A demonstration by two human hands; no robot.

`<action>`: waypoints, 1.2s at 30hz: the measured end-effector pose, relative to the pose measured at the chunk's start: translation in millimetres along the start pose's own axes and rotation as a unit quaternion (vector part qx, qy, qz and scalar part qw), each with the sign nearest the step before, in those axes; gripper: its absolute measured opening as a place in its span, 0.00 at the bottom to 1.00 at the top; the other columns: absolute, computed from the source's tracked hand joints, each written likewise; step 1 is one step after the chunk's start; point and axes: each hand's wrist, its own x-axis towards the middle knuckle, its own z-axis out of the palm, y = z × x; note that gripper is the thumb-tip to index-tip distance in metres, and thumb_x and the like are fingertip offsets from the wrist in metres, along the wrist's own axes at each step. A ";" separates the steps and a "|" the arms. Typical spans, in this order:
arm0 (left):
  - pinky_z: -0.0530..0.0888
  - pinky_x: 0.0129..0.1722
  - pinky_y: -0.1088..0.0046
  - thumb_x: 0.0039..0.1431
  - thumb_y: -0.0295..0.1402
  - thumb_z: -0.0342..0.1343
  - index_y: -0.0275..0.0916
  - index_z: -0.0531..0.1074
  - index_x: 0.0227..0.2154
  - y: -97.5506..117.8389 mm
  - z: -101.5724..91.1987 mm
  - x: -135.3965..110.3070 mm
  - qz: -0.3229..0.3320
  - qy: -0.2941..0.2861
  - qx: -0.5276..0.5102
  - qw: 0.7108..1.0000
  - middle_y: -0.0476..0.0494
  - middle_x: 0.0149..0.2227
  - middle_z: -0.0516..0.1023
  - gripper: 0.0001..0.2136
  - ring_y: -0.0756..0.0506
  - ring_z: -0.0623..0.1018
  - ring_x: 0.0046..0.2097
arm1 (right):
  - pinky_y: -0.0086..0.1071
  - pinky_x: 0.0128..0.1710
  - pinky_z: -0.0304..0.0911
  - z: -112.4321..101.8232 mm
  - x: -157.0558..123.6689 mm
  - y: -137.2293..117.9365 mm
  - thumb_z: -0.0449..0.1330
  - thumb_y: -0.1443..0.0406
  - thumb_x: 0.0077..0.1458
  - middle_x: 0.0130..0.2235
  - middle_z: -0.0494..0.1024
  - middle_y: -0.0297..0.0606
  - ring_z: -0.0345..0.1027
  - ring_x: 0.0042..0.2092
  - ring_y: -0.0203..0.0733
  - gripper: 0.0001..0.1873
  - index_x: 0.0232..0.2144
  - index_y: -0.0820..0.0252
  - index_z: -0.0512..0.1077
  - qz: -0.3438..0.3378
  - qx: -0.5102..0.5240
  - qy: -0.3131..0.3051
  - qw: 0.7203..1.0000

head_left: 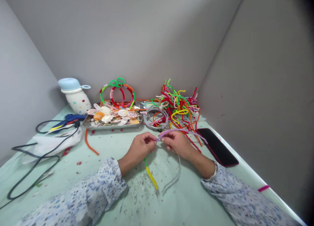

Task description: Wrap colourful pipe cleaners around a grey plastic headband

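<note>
Both hands meet at the middle of the pale green table (73, 173). My left hand (142, 147) is closed in a pinch on a thin headband (150, 175), part wrapped in green and yellow pipe cleaner. Its bare clear end (173, 180) curves down to the table. My right hand (177, 143) is closed on the same band and on a lilac pipe cleaner (183, 131) that trails off to the right.
A heap of coloured pipe cleaners (178, 106) and coiled grey wire (155, 118) lie behind the hands. A metal tray of seashells (113, 117), wrapped headbands (117, 92), a dotted bottle (76, 96), a glue gun with black cable (66, 120) and a dark phone (217, 147) surround them.
</note>
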 end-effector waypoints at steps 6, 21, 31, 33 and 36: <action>0.66 0.24 0.78 0.47 0.28 0.55 0.35 0.71 0.29 2.4 2.2 -0.7 0.002 0.004 -0.013 1.000 0.52 0.18 0.70 0.05 0.52 0.69 0.21 | 0.22 0.14 0.45 -1.3 1.2 -1.0 0.58 0.63 0.48 0.15 0.64 0.26 0.52 0.15 0.27 0.10 0.32 0.64 0.74 0.024 0.019 -0.012 0.999; 0.64 0.23 0.78 0.47 0.27 0.53 0.36 0.71 0.27 6.7 2.8 -5.2 0.014 0.003 0.033 0.999 0.52 0.18 0.70 0.04 0.52 0.68 0.21 | 0.22 0.13 0.45 -4.7 7.2 9.0 0.57 0.64 0.48 0.14 0.64 0.25 0.50 0.14 0.26 0.11 0.33 0.65 0.74 0.034 0.034 -0.048 0.998; 0.65 0.25 0.78 0.46 0.28 0.54 0.36 0.74 0.28 -1.6 2.4 -3.5 0.026 0.022 0.065 0.997 0.50 0.22 0.74 0.06 0.52 0.70 0.24 | 0.22 0.13 0.44 -1.9 7.2 5.9 0.58 0.64 0.47 0.14 0.63 0.25 0.50 0.14 0.27 0.09 0.30 0.64 0.73 0.054 0.048 -0.036 0.997; 0.65 0.24 0.78 0.46 0.27 0.54 0.36 0.73 0.28 -0.3 1.8 -2.6 0.020 0.023 0.056 0.998 0.50 0.22 0.74 0.06 0.51 0.70 0.24 | 0.22 0.14 0.45 -2.5 5.3 3.0 0.58 0.64 0.48 0.15 0.64 0.25 0.52 0.16 0.27 0.09 0.31 0.65 0.73 0.036 0.037 -0.041 0.998; 0.65 0.23 0.78 0.46 0.27 0.53 0.36 0.73 0.29 3.1 0.9 -1.3 0.011 0.031 0.040 0.999 0.50 0.21 0.74 0.06 0.51 0.71 0.23 | 0.22 0.16 0.49 -3.9 2.9 -0.2 0.58 0.64 0.49 0.18 0.67 0.27 0.55 0.18 0.28 0.10 0.33 0.65 0.73 0.010 0.019 -0.060 0.998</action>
